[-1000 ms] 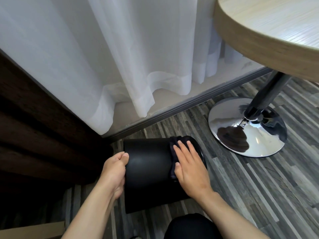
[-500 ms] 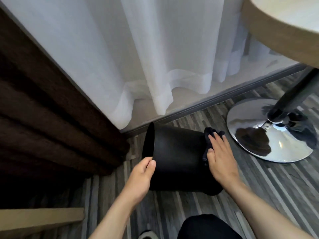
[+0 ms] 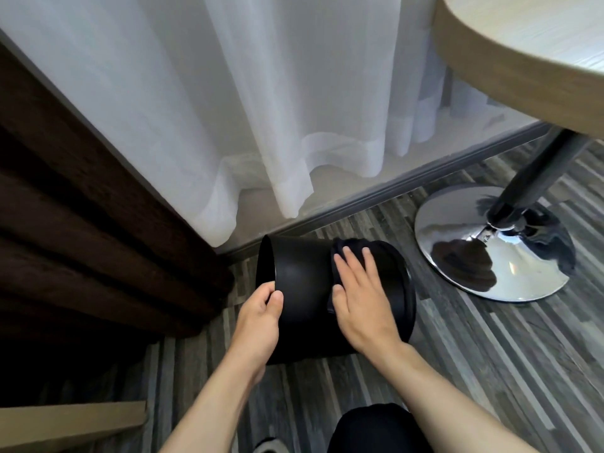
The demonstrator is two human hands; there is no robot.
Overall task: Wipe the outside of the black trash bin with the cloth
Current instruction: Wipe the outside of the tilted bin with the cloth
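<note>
The black trash bin (image 3: 304,286) lies on its side on the grey plank floor, its open mouth turned to the left. My left hand (image 3: 258,318) grips the bin's rim, thumb over the edge. A dark cloth (image 3: 340,253) is draped over the bin's upper side near its base end. My right hand (image 3: 359,295) lies flat on the cloth with fingers spread, pressing it against the bin's wall. Most of the cloth is hidden under that hand.
A round wooden table (image 3: 523,44) stands at the right on a dark post with a shiny chrome base (image 3: 464,237). White sheer curtains (image 3: 261,109) hang behind the bin. Dark brown curtain folds (image 3: 81,207) fill the left. My dark-clad knee (image 3: 372,429) shows at the bottom.
My left hand has closed its grip on the bin's rim. The bin has turned a little, and my right hand with the cloth has slid along its side.
</note>
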